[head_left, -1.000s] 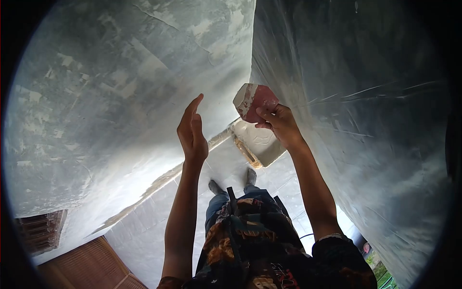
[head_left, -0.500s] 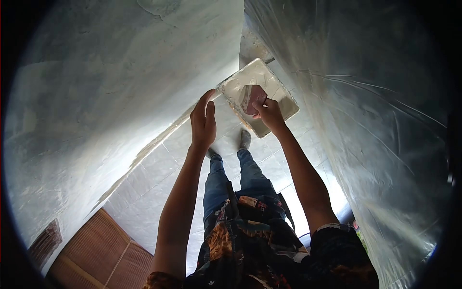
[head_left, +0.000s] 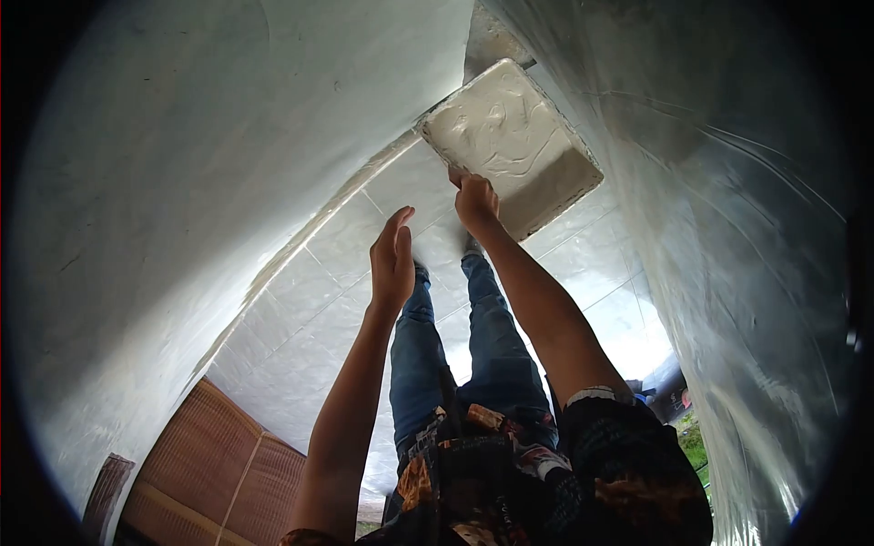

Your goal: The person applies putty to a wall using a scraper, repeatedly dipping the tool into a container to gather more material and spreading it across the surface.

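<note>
My right hand point(head_left: 477, 202) is closed at the near-left edge of a square tray point(head_left: 569, 196). It grips a flat reddish-brown scraper point(head_left: 457, 172), now turned so that only a small part shows beyond the fingers. Wet off-white paste point(head_left: 501, 118) with ridges and swirls covers much of the tray. To the left, my left hand point(head_left: 393, 262) is raised with fingers stretched out and thumb apart, holding nothing. Between that hand and the tray there is a gap.
A smooth grey-white wall point(head_left: 228, 136) rises on the left. Clear plastic sheeting point(head_left: 710, 255) hangs on the right. Pale floor tiles point(head_left: 319, 318) lie below, under my legs. At the lower left is a brown woven panel point(head_left: 205, 455).
My right hand has moved left and toward me, from over the paste to the tray's edge, turning the scraper. My left hand is lower. The tray appears higher and further right.
</note>
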Tool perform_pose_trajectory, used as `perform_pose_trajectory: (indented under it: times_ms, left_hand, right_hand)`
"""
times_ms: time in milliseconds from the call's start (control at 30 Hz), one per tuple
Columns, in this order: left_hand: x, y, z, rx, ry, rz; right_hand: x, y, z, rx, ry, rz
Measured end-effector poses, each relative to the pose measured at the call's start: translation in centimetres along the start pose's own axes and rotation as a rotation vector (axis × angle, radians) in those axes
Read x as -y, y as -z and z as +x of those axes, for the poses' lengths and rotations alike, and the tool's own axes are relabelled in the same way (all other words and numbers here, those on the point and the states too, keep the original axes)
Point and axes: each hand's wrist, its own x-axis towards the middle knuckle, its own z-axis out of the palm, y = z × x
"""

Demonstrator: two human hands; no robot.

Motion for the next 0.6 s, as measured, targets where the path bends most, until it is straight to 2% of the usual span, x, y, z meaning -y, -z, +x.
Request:
perform_pose_trajectory:
  times_ms: [133,333,400,467,533,567,600]
  left_hand:
    - [1.2,-0.3,-1.0,0.031,0.044,-0.014]
    - [1.6,-0.6,-0.9,0.023,0.018,-0.034]
    - [1.3,-0.6,-0.8,-0.003,0.011,-0.061]
    - [1.0,-0.6,-0.7,-0.018,0.008,-0.061]
    - [1.0,-0.6,-0.6,-0.033,0.005,-0.056]
    - [1.1,-0.6,-0.5,-0.022,0.018,-0.063]
    - [1.3,-0.5,-0.6,-0.009,0.032,-0.069]
  right_hand:
    - [1.1,-1.7,-0.5,0.054,-0.083,0.010]
    - [0.5,-0.6,-4.6,0.033,0.085,-0.099]
    - [1.2,2.2,-6.9,0.122,0.185,0.217]
    - [-0.2,1.0,-7.5,0.104,0.191,0.182]
    - [-1.2,0.1,-7.3,0.230,-0.305,0.547]
    - [-1.6,-0.4,-7.1,0.210,-0.558,1.146]
    - [-2.0,-1.1,-7.0,0.059,-0.671,1.504]
